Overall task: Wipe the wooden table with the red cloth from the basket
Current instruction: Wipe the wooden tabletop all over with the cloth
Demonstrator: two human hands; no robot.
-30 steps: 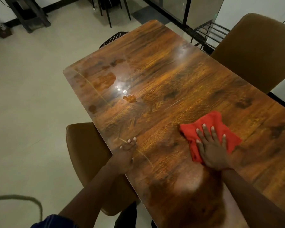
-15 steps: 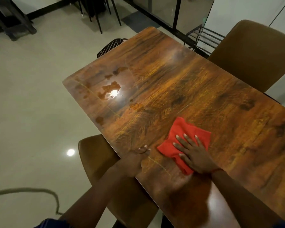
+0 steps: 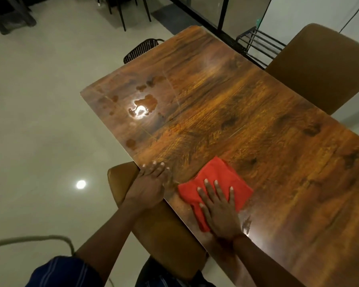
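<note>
wooden table (image 3: 247, 121): red cloth (image 3: 214, 179) flat beneath right hand (image 3: 219, 210).

Red cloth (image 3: 216, 179): near part hidden under right hand (image 3: 220, 212). Bench (image 3: 257, 121): cut off at right and bottom picture edges. Chair (image 3: 120, 183) against bench: part hidden beneath bench.

The worktop (image 3: 257, 112) carried a cloth (image 3: 216, 175) under the right hand (image 3: 220, 214); wet patches (image 3: 147, 102) lay on it well beyond the left hand (image 3: 149, 185).

Cloth (image 3: 216, 175) lies by the table's (image 3: 257, 121) left edge, under my right hand (image 3: 220, 212); my left hand (image 3: 148, 185) rests on that edge.
</note>
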